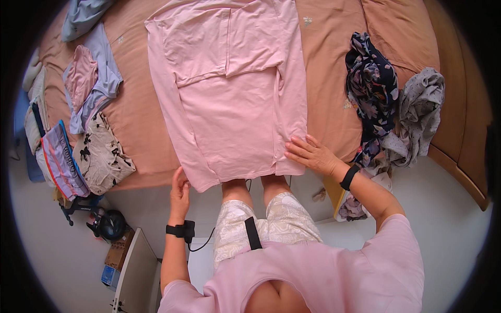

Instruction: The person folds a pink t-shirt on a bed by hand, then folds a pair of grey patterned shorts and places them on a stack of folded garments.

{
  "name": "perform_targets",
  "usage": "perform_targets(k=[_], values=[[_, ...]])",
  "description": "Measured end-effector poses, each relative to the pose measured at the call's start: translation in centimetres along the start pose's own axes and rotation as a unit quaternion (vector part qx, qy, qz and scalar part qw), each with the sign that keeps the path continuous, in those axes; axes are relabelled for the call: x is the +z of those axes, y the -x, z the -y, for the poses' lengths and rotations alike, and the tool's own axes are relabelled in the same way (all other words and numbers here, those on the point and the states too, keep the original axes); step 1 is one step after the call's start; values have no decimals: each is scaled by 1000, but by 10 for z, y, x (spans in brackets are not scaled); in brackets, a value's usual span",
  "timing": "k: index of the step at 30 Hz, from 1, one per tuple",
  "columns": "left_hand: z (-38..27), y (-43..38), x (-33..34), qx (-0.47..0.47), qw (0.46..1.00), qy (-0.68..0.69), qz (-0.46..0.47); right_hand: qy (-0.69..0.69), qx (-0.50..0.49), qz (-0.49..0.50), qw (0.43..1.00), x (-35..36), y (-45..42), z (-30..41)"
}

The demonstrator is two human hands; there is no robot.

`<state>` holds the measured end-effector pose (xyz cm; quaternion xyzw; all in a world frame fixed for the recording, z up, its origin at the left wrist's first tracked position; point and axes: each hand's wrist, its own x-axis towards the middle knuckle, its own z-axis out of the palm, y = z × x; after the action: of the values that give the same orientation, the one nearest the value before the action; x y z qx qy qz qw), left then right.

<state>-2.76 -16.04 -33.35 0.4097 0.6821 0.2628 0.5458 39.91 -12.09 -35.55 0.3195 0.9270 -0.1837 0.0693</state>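
A pink long-sleeved garment (231,113) lies spread on the bed's orange-brown sheet (137,144), its two sleeves laid along the sides down to the bed's near edge. A short flap with a slit covers its upper part. My right hand (311,154) rests with spread fingers on the end of the right-side sleeve, pressing it flat. At the lower left corner, my left hand (181,191) is upright beside the other sleeve's end, fingers slightly curled and apart, gripping nothing; whether its fingertips touch the cloth I cannot tell.
Dark floral cloth (372,86) and grey dotted cloth (420,113) lie heaped at the right. A beige patterned garment (103,156), a lavender garment (113,74) and other clothes lie at the left. A yellow-sided container (332,191) stands below the bed edge; a white panel (137,270) is lower left.
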Motion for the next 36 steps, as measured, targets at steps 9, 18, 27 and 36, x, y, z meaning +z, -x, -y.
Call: perform_targets(k=[9, 18, 27, 36], values=[[-2, -44, -10, 347, 815, -458, 72, -64, -19, -62, 996, -6, -13, -3], [-85, -97, -18, 201, 947, -151, 201, -517, 177, -234, 804, -55, -65, -28], [-188, -305, -23, 128, 966, 211, 76, -571, 201, -431, 669, -129, -198, -186], [-172, -350, -7, -15, 993, 116, -4, -536, 421, -320, 658, -93, -222, -240]])
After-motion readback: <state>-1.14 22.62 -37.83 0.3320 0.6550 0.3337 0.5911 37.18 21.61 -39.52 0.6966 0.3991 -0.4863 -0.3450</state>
